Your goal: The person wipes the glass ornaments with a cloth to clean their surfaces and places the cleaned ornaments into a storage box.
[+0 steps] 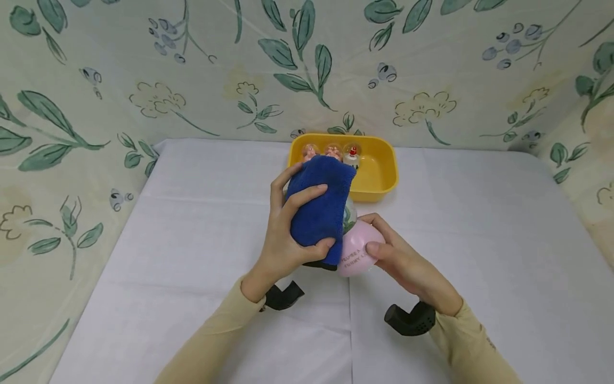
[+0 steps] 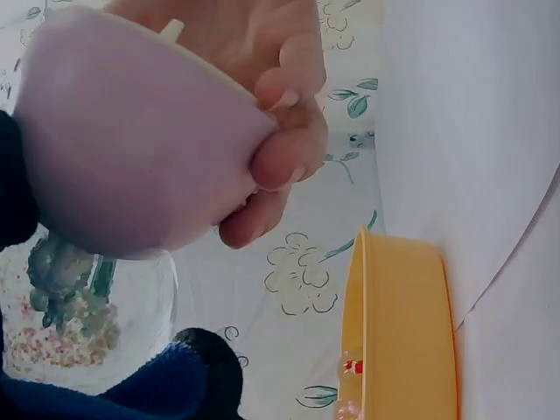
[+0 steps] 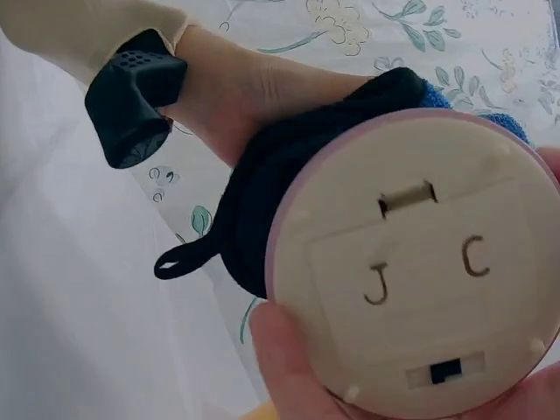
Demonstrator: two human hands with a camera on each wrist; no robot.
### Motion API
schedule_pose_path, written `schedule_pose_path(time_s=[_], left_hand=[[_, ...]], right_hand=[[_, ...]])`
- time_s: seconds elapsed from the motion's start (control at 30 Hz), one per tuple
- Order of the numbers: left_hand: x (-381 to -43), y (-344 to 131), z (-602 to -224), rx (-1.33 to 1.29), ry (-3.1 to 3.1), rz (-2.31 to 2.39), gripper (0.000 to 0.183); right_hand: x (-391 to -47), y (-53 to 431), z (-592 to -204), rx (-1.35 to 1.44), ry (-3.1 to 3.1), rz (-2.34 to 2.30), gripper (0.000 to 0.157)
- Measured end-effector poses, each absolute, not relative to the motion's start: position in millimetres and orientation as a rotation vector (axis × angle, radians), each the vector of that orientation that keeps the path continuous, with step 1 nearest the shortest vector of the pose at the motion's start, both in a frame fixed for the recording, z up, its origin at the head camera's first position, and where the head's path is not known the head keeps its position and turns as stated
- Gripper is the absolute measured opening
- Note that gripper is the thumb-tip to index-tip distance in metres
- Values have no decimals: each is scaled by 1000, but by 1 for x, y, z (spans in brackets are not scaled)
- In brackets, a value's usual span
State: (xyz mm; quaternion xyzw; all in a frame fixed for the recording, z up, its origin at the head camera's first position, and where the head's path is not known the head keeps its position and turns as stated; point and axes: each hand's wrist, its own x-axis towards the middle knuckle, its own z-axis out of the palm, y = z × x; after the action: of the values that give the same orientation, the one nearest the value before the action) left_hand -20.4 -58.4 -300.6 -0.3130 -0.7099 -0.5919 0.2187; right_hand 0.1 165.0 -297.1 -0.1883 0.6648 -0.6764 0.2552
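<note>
Over the table, my right hand (image 1: 403, 261) holds a snow globe by its pink base (image 1: 361, 249), the globe tilted to the left. My left hand (image 1: 280, 234) grips a blue cloth (image 1: 316, 208) with black backing and a hanging loop (image 3: 185, 261), wrapped over the clear dome (image 1: 352, 213). The left wrist view shows a green figure and coloured bits inside the dome (image 2: 131, 328), partly covered by the cloth. In the right wrist view, the cream underside (image 3: 420, 280) faces the camera, with the letters J and C and a small black switch (image 3: 446, 371).
Behind the hands, a yellow tray (image 1: 379, 186) stands at the table's back edge. Three small domed figures sit in it, two pinkish and one white with a red top (image 1: 353, 154). A white cloth (image 1: 192, 240) covers the table; leaf-patterned fabric (image 1: 307, 80) hangs behind.
</note>
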Motion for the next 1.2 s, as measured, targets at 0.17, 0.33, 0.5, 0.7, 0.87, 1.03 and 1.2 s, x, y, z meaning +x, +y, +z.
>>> schedule_pose_path(time_s=[0.17, 0.33, 0.5, 0.7, 0.87, 1.03, 1.2], left_hand=[[-22, -57, -297, -900, -1949, -1704, 62], [-23, -63, -294, -861, -1940, -1763, 65], [-22, -72, -291, -807, -1991, -1820, 64], [-18, -75, -294, -757, -2066, -1925, 74], [-13, -71, -300, -712, -2122, -1989, 87], [-7, -59, -305, -737, -2158, -2135, 88], [-6, -49, -306, -762, -2184, -2195, 89]], right_hand=[[-2, 166, -307, -542, 1582, -1873, 85], [2, 168, -321, -512, 1472, -1978, 92], [1, 169, -325, -576, 1450, -2123, 89], [0, 165, -312, -534, 1636, -2279, 79], [-2, 161, -301, -539, 1806, -2455, 80], [0, 154, -293, -528, 1913, -2574, 96], [2, 146, -290, -725, 2092, -2559, 101]])
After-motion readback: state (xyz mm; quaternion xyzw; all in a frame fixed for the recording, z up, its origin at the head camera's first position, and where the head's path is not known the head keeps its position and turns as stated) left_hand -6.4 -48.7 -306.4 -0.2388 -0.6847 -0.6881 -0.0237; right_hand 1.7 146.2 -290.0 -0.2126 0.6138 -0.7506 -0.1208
